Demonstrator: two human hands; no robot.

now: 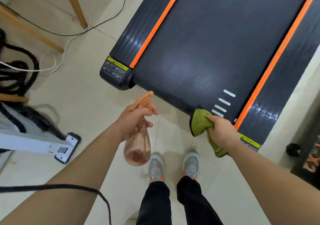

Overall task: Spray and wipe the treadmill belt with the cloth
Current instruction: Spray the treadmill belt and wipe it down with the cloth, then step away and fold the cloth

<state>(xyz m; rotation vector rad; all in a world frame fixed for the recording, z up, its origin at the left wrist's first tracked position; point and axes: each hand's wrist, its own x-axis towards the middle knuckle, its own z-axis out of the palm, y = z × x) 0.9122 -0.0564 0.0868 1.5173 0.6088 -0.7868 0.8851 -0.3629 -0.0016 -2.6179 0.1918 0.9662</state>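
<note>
Fingers (153, 111) clamped: left hand (134, 119) round spray bottle (137, 148), right hand (220, 131) round cloth (200, 122) at belt (207, 43) edge.

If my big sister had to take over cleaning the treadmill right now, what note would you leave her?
Left hand: grips the orange spray bottle near its top, nozzle aimed toward the belt, held over the floor.
Right hand: grips the green cloth at the near edge of the treadmill belt, beside the white stripes.
Done: cannot tell; a pale sheen on the belt may be spray or glare.
Left: spray the belt, then wipe along its whole length.
</note>
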